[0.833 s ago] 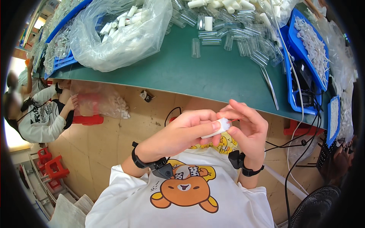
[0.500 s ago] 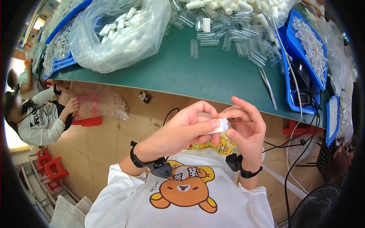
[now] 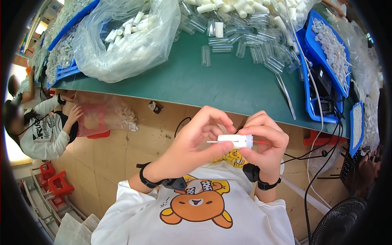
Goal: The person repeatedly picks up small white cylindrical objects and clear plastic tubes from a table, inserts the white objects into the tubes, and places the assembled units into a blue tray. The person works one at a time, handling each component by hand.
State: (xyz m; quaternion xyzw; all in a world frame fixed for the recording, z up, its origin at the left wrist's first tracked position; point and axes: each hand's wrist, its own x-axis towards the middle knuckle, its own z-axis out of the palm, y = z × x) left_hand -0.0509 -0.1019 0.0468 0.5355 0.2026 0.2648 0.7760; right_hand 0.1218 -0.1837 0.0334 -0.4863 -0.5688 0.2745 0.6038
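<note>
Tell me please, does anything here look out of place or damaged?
A small dark-and-white object lies alone on the tiled floor, toward the left, which looks odd; it may have been dropped. The handheld white cylinder shows no visible damage.

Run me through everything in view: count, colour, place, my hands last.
White cylinder: one, white, between the hands
Thin strip: one, white, along the cylinder
Red wiring: count unclear, red, cylinder's right
Table: one, green, ahead
Plastic bag: one, translucent, table's left
Short tubes: many, white, in bag and table's back
Transparent tubes: many, colourless, table's back
Tweezers: one, silver, table's right
Trays: several, blue, left and right
Stools: several, red, left
Cables: several, black and white, right
Fan: one, black, lower right
Other people: at least two, nearest in white, left
Wrist straps: two, black, wrists
Left hand: one, bare, thumb at cylinder
Right hand: one, bare, fingers gripping cylinder
</note>
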